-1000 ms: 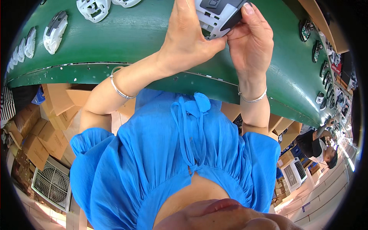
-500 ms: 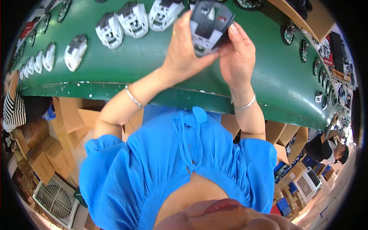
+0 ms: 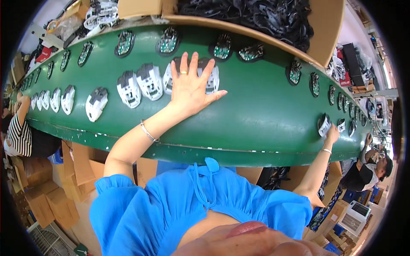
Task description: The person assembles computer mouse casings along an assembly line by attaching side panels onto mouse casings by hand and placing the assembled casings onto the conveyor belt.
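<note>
My left hand (image 3: 191, 91) lies flat with fingers spread across black-and-white mouse shells (image 3: 212, 85) on the green work surface (image 3: 265, 111); it partly covers them. Two similar mouse shells (image 3: 149, 83) sit just left of it. Far to the right, my right hand (image 3: 332, 135) has its fingers closed on a black-and-white mouse shell (image 3: 324, 125), tilted near the surface. Close beyond it stand another small white shell (image 3: 341, 125) and a dark-edged one (image 3: 352, 127). A single white mouse shell (image 3: 97, 104) rests farther left.
Mouse bases with green circuit boards (image 3: 168, 41) line the far side. A cardboard box (image 3: 326, 25) of black parts stands behind them. More white shells (image 3: 67, 100) run left, toward a person in a striped sleeve (image 3: 19, 134). Another person (image 3: 363, 173) is at the right.
The mouse shell held up in both hands has left mid-air. My left hand has come down spread on shells; my right hand has reached far right and holds a shell there. The view has shifted.
</note>
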`<act>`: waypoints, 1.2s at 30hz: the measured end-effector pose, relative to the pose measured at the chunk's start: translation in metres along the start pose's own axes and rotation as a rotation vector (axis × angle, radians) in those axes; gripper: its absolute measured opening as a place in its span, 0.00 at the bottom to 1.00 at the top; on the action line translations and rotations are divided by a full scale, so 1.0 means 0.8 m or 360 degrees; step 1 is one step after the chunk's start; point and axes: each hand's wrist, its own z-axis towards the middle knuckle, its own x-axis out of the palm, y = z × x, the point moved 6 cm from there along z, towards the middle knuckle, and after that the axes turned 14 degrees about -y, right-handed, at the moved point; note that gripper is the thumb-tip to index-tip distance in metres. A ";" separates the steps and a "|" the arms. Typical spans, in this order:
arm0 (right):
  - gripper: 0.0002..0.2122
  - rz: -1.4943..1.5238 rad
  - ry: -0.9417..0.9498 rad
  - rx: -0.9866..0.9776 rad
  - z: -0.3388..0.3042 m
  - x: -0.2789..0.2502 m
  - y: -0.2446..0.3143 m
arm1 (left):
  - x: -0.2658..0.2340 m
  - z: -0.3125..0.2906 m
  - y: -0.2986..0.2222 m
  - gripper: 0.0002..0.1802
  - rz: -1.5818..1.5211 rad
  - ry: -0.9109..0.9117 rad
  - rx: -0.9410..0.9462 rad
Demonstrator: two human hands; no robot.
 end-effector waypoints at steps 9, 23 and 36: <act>0.10 0.0917 -0.0465 -0.1127 -0.221 -0.106 0.325 | -0.009 -0.015 0.037 0.41 -0.0071 0.0252 0.0132; 0.09 0.0350 -0.0226 -0.2423 -0.408 0.114 0.739 | -0.022 -0.012 0.066 0.51 -0.0161 -0.0005 0.0025; 0.07 0.0939 -0.0294 -0.2335 -0.420 0.064 0.719 | -0.008 -0.020 0.016 0.38 -0.0444 0.0604 0.0266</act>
